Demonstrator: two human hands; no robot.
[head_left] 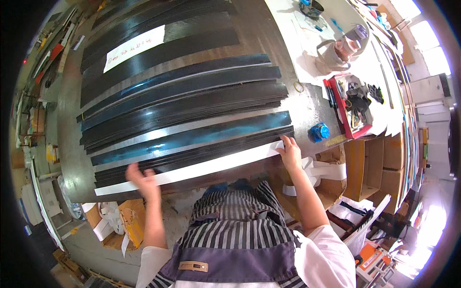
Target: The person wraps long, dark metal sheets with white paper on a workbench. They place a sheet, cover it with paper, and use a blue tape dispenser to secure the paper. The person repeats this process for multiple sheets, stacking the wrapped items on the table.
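A long white strip lies along the near edge of the dark table, slanting up to the right. At its right end my right hand grips it between thumb and fingers. My left hand, a little blurred, is over the strip near its left end with the fingers apart. Just beyond the white strip is a layered stack of thin black strips. A wider glossy dark strip with a bluish sheen lies behind that. More black strips are piled in rows farther back.
A paper with handwriting rests on the far black strips. To the right are a blue roll of tape, a red box of small tools and a pinkish jug. Cardboard boxes stand below the table's near edge.
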